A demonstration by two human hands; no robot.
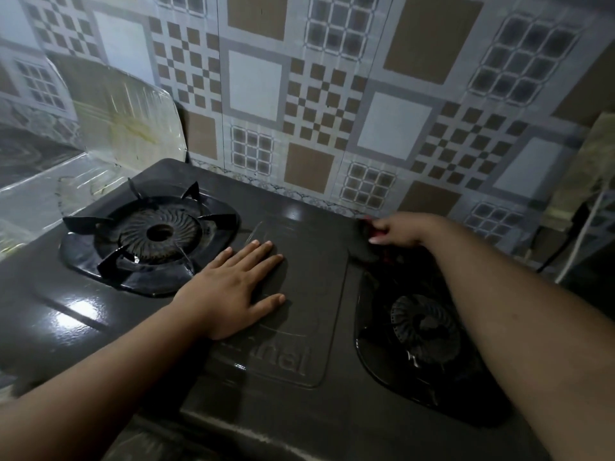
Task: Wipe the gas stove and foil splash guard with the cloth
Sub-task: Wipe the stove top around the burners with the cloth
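Ideally the right hand point(397, 231), closed on the dark cloth point(366, 251), presses flat along the gas stove point(309, 294) rear edge; left hand point(233, 287) braces open, empty.

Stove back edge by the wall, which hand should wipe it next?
Right. The right hand already grips the cloth at the stove's back edge near the wall. The left hand lies flat and empty on the middle panel.
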